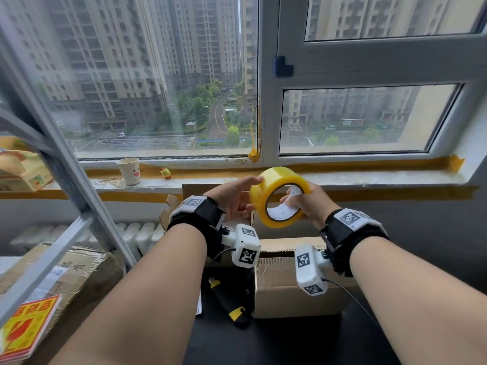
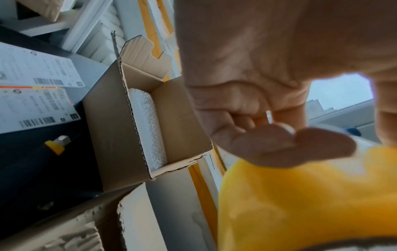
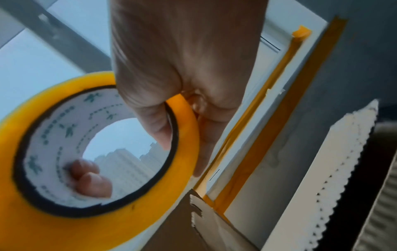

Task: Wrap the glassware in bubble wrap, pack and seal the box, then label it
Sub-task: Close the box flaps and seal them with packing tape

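Tape roll (image 1: 282, 176) held up, right hand (image 1: 313, 204) gripping through its core, left hand (image 1: 232, 200) curled round its rim

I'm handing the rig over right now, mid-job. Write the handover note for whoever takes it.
Right hand grips the tape roll by its rim, reaching into the core. Left hand holds the roll's outer side.
The box stands open on the table, with a bubble-wrapped bundle lying inside.
Done: wrapping, packing.
Left: close flaps, tape shut, apply one of the label sheets lying beside the box.
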Action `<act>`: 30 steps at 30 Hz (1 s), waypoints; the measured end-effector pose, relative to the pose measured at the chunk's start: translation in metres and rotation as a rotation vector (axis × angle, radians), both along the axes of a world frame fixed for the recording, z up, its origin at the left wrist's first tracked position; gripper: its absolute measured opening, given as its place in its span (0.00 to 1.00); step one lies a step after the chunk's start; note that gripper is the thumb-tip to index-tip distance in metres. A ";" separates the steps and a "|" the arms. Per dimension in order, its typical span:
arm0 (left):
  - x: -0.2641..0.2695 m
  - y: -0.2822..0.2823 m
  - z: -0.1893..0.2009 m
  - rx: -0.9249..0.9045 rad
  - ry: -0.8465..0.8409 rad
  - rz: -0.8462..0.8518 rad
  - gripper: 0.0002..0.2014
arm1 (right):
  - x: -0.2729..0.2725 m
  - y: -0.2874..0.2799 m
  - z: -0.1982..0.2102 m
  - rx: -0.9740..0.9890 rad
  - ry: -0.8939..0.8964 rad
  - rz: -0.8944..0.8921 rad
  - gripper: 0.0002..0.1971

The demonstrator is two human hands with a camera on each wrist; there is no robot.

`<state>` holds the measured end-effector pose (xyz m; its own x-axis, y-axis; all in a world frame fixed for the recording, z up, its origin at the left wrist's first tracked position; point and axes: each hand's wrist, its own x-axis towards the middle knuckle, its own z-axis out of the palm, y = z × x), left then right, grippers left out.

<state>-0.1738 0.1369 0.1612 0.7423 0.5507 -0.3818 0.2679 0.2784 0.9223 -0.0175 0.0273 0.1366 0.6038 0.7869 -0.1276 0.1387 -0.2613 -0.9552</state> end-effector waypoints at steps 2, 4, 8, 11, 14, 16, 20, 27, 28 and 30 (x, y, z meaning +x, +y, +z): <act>0.001 -0.002 -0.001 0.014 0.045 -0.005 0.13 | 0.001 0.000 -0.002 -0.034 -0.113 0.024 0.11; 0.002 -0.003 -0.004 0.041 0.092 0.019 0.14 | -0.001 0.001 -0.003 -0.078 -0.246 0.067 0.09; 0.003 0.003 -0.013 0.124 0.177 0.049 0.19 | -0.005 0.003 -0.002 -0.198 -0.397 0.204 0.13; 0.001 0.004 -0.016 0.083 0.187 0.028 0.14 | -0.008 0.004 -0.003 -0.257 -0.419 0.262 0.15; -0.002 0.005 -0.013 0.066 0.148 0.020 0.09 | -0.008 0.001 -0.005 -0.259 -0.421 0.248 0.15; -0.001 0.005 -0.012 0.077 0.152 0.018 0.08 | -0.009 0.000 -0.006 -0.250 -0.429 0.248 0.17; 0.004 0.006 -0.013 0.184 0.215 0.059 0.12 | -0.010 0.000 -0.004 -0.256 -0.481 0.247 0.18; 0.010 0.006 -0.011 0.224 0.207 0.087 0.11 | -0.011 -0.002 0.000 -0.252 -0.566 0.232 0.18; 0.011 0.006 -0.010 0.235 0.208 0.087 0.11 | -0.011 -0.002 0.000 -0.250 -0.578 0.228 0.19; 0.012 0.005 -0.010 0.242 0.206 0.077 0.11 | -0.012 -0.003 -0.001 -0.246 -0.590 0.224 0.19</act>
